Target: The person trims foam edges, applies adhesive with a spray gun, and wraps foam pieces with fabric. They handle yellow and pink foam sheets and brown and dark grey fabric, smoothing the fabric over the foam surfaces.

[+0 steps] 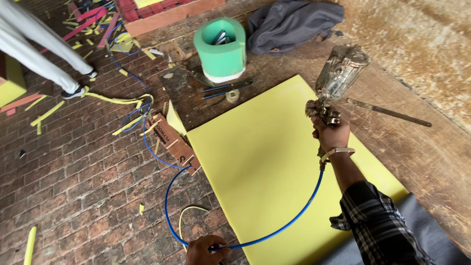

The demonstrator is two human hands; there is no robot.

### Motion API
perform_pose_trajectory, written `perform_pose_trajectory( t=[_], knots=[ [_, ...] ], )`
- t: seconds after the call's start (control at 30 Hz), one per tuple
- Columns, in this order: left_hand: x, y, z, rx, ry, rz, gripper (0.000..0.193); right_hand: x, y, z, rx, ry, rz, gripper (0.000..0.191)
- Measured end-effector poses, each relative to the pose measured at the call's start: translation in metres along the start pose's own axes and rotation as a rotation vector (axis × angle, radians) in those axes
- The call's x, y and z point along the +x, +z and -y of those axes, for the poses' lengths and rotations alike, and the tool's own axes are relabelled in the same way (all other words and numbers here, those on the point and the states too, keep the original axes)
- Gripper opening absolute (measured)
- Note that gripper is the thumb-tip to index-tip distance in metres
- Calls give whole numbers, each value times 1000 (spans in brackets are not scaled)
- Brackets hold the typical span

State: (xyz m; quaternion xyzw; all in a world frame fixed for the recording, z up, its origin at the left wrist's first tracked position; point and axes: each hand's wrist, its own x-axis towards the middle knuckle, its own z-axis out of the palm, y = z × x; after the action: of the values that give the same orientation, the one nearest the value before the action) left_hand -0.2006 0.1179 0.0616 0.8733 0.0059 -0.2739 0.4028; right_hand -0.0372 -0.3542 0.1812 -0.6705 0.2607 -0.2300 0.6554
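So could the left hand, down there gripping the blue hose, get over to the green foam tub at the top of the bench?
Probably not from there. The left hand is shut on the blue hose low over the brick floor, and the green foam tub stands at the bench's far end, beyond the yellow foam sheet.

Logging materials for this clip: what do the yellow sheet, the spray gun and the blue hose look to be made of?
The yellow sheet looks like foam: matte, soft-edged, with matching offcuts on the floor. The spray gun in the right hand seems metal, dulled by a crusted coating. The blue hose, held by the left hand, looks like glossy flexible plastic or rubber; it bends in loose loops.
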Motion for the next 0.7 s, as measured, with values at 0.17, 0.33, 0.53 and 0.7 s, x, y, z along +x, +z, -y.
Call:
perform_pose_trajectory(
  t=[0.17,0.33,0.53,0.7],
  knots=[
    [-20,-25,14,41,-157,-31,39,-34,49,-1,37,117,164,17],
    [-52,-43,8,7,-200,-241,35,-65,102,1,90,99,328,18],
    [-77,-64,4,61,-159,-331,31,-105,148,1,82,91,472,35],
    [-88,-71,17,136,-61,-287,33,-149,136,-9,33,104,543,51]
  ],
)
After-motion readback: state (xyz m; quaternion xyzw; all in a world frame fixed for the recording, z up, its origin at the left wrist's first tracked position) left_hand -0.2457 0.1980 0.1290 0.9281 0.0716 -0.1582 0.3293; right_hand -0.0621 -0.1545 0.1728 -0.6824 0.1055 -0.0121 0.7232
